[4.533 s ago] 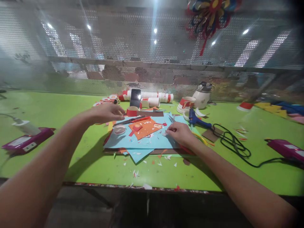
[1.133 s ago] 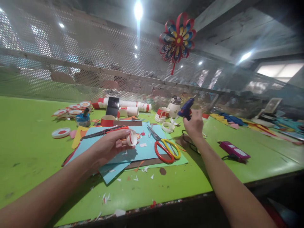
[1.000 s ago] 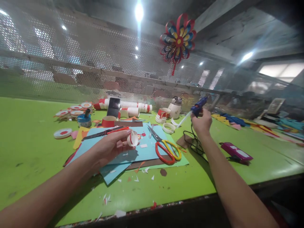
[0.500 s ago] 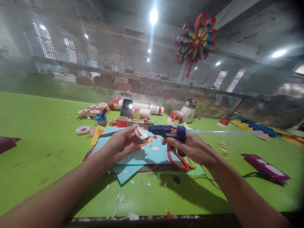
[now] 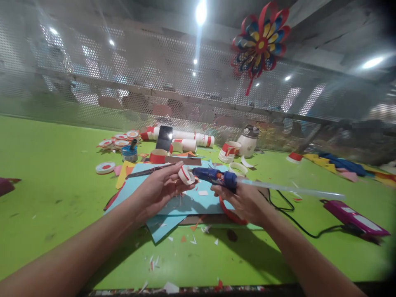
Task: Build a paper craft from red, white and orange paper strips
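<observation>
Between its thumb and fingers my left hand (image 5: 162, 185) pinches a small white paper-cup piece (image 5: 187, 175) with a red stripe. My right hand (image 5: 239, 200) is wrapped round a blue hot glue gun (image 5: 215, 175), whose nozzle meets or nearly meets the cup piece; I cannot tell if they touch. A long clear glue stick (image 5: 291, 189) juts from the gun's back end to the right. Beneath both hands lie light blue paper sheets (image 5: 167, 235) strewn with scraps. Red-handled scissors (image 5: 230, 212) lie on them, partly hidden by my right hand.
A purple power strip (image 5: 352, 216) with a black cord sits at right. Behind the paper stand a phone (image 5: 164, 137), white tubes (image 5: 185, 145), a cut red-and-white cup (image 5: 229, 151) and a bottle (image 5: 248, 141). Left are a blue jar (image 5: 129, 153) and several round paper discs (image 5: 120, 142).
The glue gun has tilted, its rear end and glue stick dropping lower. The cup piece has turned slightly in my left hand, its opening now facing the nozzle more. The camera view has shifted a little.
</observation>
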The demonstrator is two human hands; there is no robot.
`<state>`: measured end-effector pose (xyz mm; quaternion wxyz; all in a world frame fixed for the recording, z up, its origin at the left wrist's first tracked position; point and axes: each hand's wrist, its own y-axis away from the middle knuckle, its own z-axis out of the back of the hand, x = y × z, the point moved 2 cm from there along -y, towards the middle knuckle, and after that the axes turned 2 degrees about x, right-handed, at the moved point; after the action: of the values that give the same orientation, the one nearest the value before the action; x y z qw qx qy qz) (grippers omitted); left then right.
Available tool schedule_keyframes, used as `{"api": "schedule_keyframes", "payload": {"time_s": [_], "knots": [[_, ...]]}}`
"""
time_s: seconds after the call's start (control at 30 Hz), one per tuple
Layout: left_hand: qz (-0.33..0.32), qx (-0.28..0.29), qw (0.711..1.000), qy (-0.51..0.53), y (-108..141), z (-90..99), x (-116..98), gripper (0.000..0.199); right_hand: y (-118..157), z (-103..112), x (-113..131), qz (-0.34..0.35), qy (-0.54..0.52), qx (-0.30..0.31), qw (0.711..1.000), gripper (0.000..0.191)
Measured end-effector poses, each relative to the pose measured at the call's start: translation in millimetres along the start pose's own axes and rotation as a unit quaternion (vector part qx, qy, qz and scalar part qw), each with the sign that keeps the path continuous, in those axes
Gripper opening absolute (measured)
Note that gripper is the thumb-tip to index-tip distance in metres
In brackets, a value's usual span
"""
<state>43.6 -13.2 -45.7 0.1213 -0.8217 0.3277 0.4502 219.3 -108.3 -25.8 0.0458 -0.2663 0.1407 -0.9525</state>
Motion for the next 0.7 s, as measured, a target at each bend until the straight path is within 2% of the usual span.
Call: {"api": "schedule_keyframes", "payload": {"time_s": [0.7], "knots": [[-0.006, 0.015, 1.0, 0.0, 2.1, -3.3, 2.1, 0.024, 6.3, -3.9, -4.6, -0.014, -0.006, -0.051, 0.999, 0.038]]}}
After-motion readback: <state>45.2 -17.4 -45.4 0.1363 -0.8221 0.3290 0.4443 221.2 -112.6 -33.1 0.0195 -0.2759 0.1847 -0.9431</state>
